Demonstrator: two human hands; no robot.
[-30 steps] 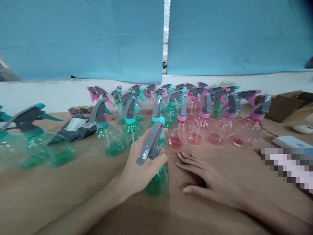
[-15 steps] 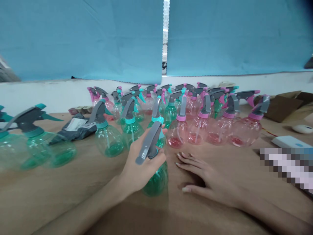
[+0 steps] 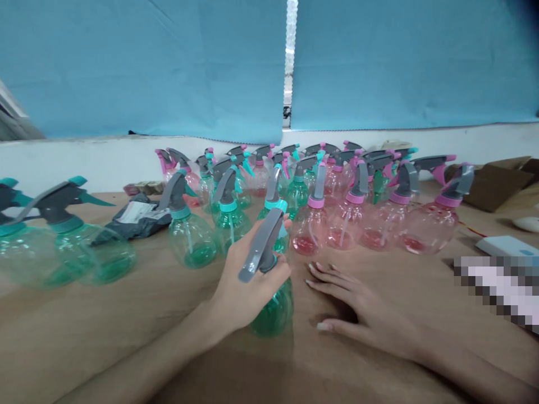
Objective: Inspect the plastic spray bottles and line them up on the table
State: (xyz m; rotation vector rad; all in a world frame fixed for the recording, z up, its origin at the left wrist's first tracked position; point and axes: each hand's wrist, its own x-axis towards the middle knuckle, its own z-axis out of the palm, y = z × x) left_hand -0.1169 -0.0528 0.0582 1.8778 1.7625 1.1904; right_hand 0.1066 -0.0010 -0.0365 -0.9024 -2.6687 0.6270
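Observation:
My left hand (image 3: 248,275) is wrapped round the neck of a green spray bottle (image 3: 273,314), under its grey and turquoise trigger head. The bottle is upright, its lower part showing below my fingers with green at the bottom. My right hand (image 3: 353,303) lies on the wooden table (image 3: 337,370), palm down with fingers spread, holding nothing. Just beyond it stands a pink spray bottle (image 3: 309,229) with a pink collar. Another green spray bottle (image 3: 192,238) stands to the left of my left hand.
More pink bottles (image 3: 429,227) and green bottles (image 3: 96,255) stand in rows across the table. A dark plastic package (image 3: 137,219) lies at left. To the right are a white box-like device (image 3: 507,247), a cardboard box (image 3: 499,182) and a blurred-out patch. Blue cloth (image 3: 147,67) hangs behind.
The whole view has shifted slightly, so things appear a little further right. My left hand keeps its hold on the green bottle, and my right hand stays flat on the table.

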